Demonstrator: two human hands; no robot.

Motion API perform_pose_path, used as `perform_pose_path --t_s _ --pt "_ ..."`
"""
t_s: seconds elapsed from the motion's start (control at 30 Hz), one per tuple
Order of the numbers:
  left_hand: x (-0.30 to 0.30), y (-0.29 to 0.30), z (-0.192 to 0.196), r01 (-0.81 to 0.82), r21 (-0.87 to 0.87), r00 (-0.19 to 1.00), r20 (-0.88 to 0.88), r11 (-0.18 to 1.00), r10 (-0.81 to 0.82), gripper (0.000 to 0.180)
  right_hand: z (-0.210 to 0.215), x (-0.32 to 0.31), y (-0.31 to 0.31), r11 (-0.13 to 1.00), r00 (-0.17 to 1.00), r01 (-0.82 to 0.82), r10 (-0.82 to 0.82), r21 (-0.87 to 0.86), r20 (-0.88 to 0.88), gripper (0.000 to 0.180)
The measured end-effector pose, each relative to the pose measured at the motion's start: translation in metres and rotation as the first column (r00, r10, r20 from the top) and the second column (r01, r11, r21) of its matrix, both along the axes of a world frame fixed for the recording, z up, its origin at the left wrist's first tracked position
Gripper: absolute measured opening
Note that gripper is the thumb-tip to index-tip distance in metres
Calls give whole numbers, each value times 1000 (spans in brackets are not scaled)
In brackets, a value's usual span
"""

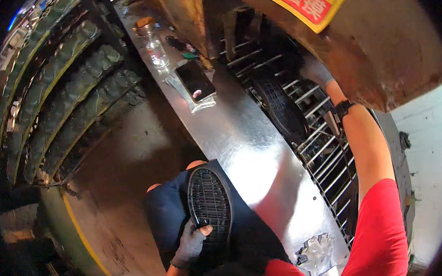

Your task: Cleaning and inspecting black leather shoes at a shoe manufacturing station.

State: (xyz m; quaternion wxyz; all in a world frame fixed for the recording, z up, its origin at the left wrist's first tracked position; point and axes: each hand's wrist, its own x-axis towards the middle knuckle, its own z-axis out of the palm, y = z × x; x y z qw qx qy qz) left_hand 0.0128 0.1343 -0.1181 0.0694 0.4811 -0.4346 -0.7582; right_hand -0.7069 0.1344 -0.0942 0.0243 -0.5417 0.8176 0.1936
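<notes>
On my lap lies a black shoe sole (207,198), its ribbed tread facing up. My left hand (191,244), in a grey glove with bare fingertips, grips the sole's near end with the thumb on the tread. My right arm reaches far forward to the right, under the brown machine body. At its end my right hand (316,72), also in a grey glove, is over the metal-bar rack (327,163). Its fingers are blurred and in shadow. Another black sole (279,109) rests on the bars to the left of that hand.
A shiny metal bench (251,145) runs diagonally beside my legs. It bears a phone (194,78) on cloths, a glass bottle (156,51) and a pair of crumpled gloves (317,252). Curved shelves of dark moulded pieces (76,87) stand left. The machine (391,47) overhangs the rack.
</notes>
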Motion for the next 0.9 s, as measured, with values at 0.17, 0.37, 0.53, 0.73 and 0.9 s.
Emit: perform_pose_path --t_s 0.17,0.37,0.53,0.73,0.9 --pt "-9 0 4 68 -7 983 -168 998 -69 43 -35 30 57 900 997 21 -50 -436 -56 59" --pt "6 -2 -6 5 12 989 -150 1000 -3 42 51 140 157 908 957 -267 288 -323 17 39" --pt "-1 4 3 -53 36 985 -164 998 58 48 56 187 236 834 872 -427 482 -349 84 30" --pt "1 4 1 -26 -35 985 -172 999 19 49 29 188 230 389 841 538 -189 -748 507 71" --pt "-7 5 8 -14 -51 973 -231 999 2 47 -30 160 236 275 120 955 -20 -109 993 73"
